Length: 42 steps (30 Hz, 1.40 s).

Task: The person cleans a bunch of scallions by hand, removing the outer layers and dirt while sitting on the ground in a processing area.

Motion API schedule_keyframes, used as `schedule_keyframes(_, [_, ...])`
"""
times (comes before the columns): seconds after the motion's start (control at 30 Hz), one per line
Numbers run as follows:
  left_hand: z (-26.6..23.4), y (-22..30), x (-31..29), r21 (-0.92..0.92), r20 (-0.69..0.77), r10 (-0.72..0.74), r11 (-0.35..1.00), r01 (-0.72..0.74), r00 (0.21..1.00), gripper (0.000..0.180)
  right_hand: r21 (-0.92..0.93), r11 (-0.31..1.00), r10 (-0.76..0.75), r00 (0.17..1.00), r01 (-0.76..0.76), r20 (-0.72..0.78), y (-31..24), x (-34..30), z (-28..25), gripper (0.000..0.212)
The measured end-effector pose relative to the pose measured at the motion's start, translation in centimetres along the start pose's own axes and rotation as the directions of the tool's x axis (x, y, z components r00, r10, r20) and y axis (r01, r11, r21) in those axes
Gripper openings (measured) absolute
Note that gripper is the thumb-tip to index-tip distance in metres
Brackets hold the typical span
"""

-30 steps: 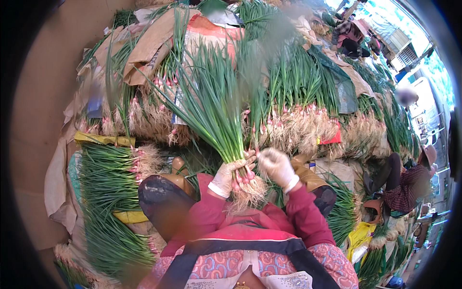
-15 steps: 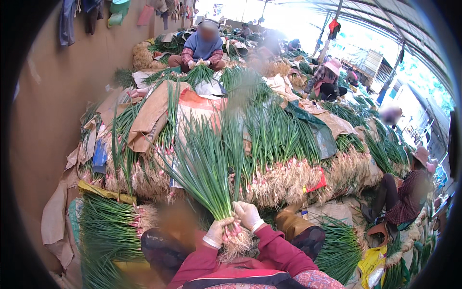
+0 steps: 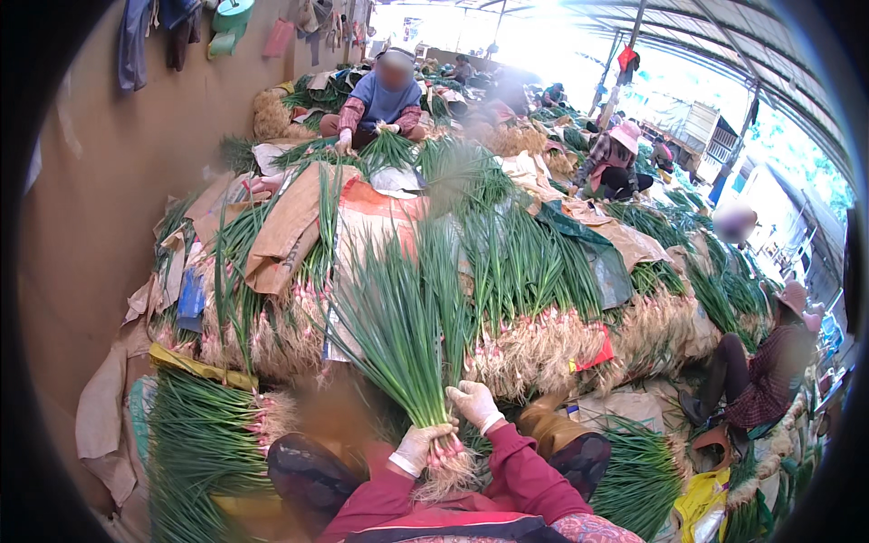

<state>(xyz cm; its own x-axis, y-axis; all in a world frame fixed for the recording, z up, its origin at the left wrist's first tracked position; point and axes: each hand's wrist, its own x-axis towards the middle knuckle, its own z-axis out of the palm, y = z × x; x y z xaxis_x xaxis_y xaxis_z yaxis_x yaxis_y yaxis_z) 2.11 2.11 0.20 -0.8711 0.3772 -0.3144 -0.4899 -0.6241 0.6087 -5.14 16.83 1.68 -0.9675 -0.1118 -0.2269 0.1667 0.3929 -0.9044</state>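
Observation:
A fanned bunch of spring onions (image 3: 400, 348) stands before me, green leaves pointing away, pink-white bulbs and pale stringy roots toward my lap. My left hand (image 3: 415, 450), in a pale glove, is closed around the stems just above the bulbs. Beside the stems on the right is my right hand (image 3: 476, 406), gloved too, its fingers curled and fingertips close against the bunch's edge. Whatever those fingertips pinch, if anything, is too small to make out.
Stacked spring onions (image 3: 534, 262) rise ahead, partly covered by brown sacking (image 3: 285, 231). More bundles lie at my left (image 3: 195, 434) and right (image 3: 638, 475). Co-workers sit ahead (image 3: 389, 95) and at the right (image 3: 769, 371). A brown wall (image 3: 100, 226) runs along the left.
My left hand has shifted slightly down with the bunch, and my right hand has moved a little right. The co-worker ahead has moved one hand out to the side.

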Motion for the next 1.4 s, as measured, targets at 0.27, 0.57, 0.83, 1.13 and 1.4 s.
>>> schedule_keyframes(0.27, [0.4,1.1,-0.3,0.034,-0.096,0.072,0.997,-0.069,0.993,0.010,-0.551,0.773,-0.334,0.940,0.313,0.066,-4.5,-3.8,0.5,0.039])
schedule_keyframes(0.57, [-0.1,1.2,0.1,-0.312,0.166,0.045,0.950,0.009,0.985,0.025,0.278,0.958,-0.012,0.981,0.066,-0.192,0.6,-1.5,1.7,0.036])
schedule_keyframes(0.83, [0.2,2.0,-0.7,-0.277,0.133,0.056,0.961,-0.018,0.990,0.039,-0.632,0.775,-0.040,0.995,-0.028,-0.093,-4.6,0.1,-3.1,0.036])
schedule_keyframes(1.13, [0.7,2.6,-0.3,-0.313,0.139,0.012,0.949,0.033,0.990,0.045,-0.706,0.667,-0.021,0.942,-0.237,-0.336,-0.9,10.9,-6.4,0.027])
schedule_keyframes(1.4, [0.7,1.5,0.4,-0.344,0.015,0.094,0.935,-0.083,0.995,0.054,0.256,0.967,-0.035,0.997,0.015,0.073,-4.5,-1.6,-3.9,0.022])
